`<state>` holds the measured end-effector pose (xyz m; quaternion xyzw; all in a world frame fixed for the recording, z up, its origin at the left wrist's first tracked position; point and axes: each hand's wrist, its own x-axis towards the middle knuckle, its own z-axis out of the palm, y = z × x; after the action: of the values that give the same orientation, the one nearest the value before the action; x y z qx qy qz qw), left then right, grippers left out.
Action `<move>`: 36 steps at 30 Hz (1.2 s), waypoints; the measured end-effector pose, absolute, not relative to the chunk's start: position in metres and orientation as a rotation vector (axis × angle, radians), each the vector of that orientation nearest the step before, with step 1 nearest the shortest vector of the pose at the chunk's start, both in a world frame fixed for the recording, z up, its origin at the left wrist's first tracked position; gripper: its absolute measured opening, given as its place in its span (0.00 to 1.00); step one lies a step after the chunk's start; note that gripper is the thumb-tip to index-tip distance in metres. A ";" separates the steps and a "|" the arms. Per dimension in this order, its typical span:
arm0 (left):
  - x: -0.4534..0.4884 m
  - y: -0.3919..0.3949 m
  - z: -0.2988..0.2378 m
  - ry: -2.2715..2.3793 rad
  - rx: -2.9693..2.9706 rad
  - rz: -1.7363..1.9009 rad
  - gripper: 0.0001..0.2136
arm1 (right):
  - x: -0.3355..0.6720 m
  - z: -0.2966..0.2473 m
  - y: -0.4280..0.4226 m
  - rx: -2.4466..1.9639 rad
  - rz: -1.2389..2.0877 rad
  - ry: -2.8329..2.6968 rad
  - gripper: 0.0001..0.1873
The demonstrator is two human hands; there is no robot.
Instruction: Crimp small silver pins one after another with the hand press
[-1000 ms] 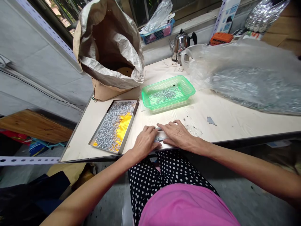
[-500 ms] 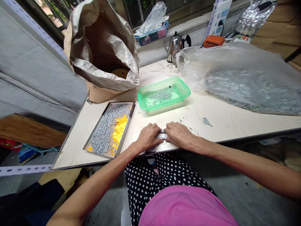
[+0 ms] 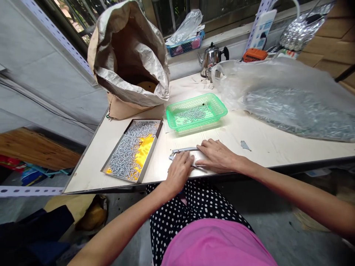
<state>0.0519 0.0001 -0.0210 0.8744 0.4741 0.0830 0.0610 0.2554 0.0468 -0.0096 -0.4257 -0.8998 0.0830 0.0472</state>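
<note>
metal strip [image 3: 183, 150] lies crosswise, just ahead of left hand [image 3: 180, 168] | left hand curled, grip hidden | right hand [image 3: 217, 155] flat, fingertips on strip's right end

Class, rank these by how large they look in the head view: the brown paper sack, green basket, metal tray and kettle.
1. Brown paper sack
2. Metal tray and green basket: they look much alike, and the tray lies nearer the camera, so I don't rank them.
3. Kettle
</note>
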 end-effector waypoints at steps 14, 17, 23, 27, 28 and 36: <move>0.066 -0.036 -0.037 1.254 2.530 0.450 0.22 | 0.212 -0.010 0.078 -1.353 0.128 -2.641 0.08; 0.065 -0.037 -0.043 1.257 2.510 0.464 0.23 | 0.179 -0.003 0.066 -0.873 0.184 -2.836 0.07; 0.061 -0.038 -0.049 1.223 2.504 0.437 0.25 | 0.129 -0.006 0.058 -0.532 0.044 -3.037 0.09; 0.051 -0.048 -0.037 1.113 2.567 0.418 0.22 | 0.129 -0.007 0.061 -0.417 0.288 -2.767 0.07; 0.045 -0.049 -0.032 1.044 2.604 0.451 0.19 | 0.133 -0.005 0.063 -0.431 0.372 -2.634 0.07; -0.066 0.044 0.009 2.226 2.146 0.687 0.11 | 0.203 0.046 0.134 -0.893 0.117 -2.001 0.09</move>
<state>-0.0659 0.0439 0.0094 0.6774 0.7028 0.2168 -0.0130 0.2032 0.1336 0.0461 -0.3622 -0.8115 0.0474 0.4561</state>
